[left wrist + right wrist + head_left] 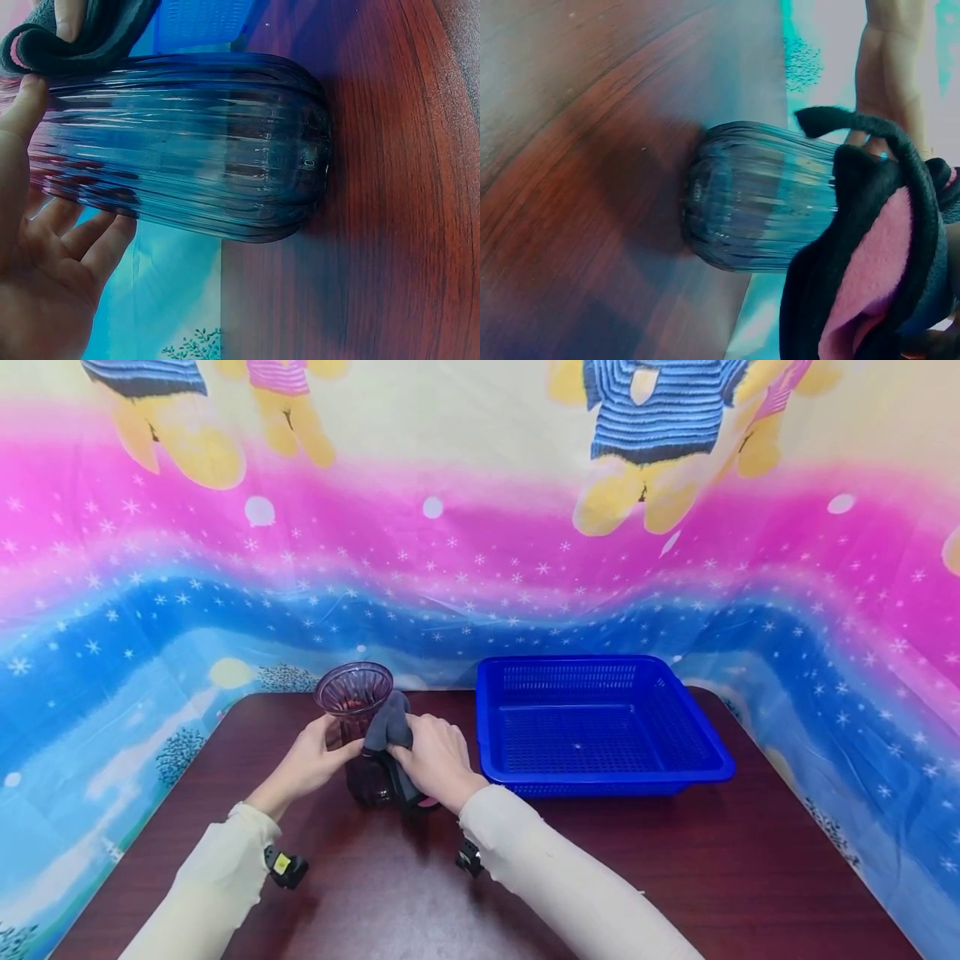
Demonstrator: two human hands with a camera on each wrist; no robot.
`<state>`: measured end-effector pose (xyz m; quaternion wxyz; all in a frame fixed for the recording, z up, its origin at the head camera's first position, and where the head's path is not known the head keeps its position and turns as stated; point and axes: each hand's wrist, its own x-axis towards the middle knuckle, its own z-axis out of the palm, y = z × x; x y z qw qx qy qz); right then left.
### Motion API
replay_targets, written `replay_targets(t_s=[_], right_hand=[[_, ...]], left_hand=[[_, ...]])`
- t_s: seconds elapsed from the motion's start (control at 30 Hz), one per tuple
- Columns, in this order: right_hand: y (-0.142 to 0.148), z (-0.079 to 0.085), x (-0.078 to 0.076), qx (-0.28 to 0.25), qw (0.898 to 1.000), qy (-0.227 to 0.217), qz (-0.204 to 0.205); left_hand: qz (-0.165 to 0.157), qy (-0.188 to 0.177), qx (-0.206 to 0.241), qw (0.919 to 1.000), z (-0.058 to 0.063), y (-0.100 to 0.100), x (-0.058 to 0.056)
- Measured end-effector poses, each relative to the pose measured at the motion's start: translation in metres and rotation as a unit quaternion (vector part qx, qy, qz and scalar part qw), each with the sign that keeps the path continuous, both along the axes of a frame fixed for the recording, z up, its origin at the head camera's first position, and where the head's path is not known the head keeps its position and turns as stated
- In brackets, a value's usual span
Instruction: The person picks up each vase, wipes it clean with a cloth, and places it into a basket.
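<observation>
A ribbed, purple-tinted glass vase (355, 687) with a flared rim stands upright on the dark wooden table, left of centre. My left hand (310, 760) grips its neck from the left, thumb in front and fingers behind, as the left wrist view shows on the vase (202, 142). In my right hand (437, 758) is a dark grey cloth (387, 727), pinched and bunched against the vase's right side near the neck. Pink shows on the cloth's folded inner side (874, 262) in the right wrist view, where the loose folds hang beside the glass.
A blue plastic basket (600, 783) with slotted walls stands at the back right of the table (390, 893), close to my right hand. Behind the table's far edge hangs a printed curtain (465, 552) with bears and snowflakes.
</observation>
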<state>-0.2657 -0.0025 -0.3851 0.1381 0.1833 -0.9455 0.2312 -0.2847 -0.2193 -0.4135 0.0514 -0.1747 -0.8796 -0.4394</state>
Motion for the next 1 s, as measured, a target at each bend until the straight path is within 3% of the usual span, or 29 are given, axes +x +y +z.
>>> replay_targets(t_s=[0.27, 0.67, 1.0], right_hand=[[-0.001, -0.010, 0.002, 0.019, 1.000, -0.002, -0.001], [0.002, -0.034, 0.004, 0.047, 0.999, 0.004, -0.006], [0.005, -0.056, 0.005, 0.078, 0.997, -0.022, -0.016]], left_hand=[[0.002, 0.001, -0.008, 1.0000, 0.002, 0.001, 0.002], [-0.007, 0.003, 0.024, 0.9997, 0.000, 0.004, 0.003], [-0.004, -0.003, 0.018, 0.9998, 0.002, 0.003, 0.005]])
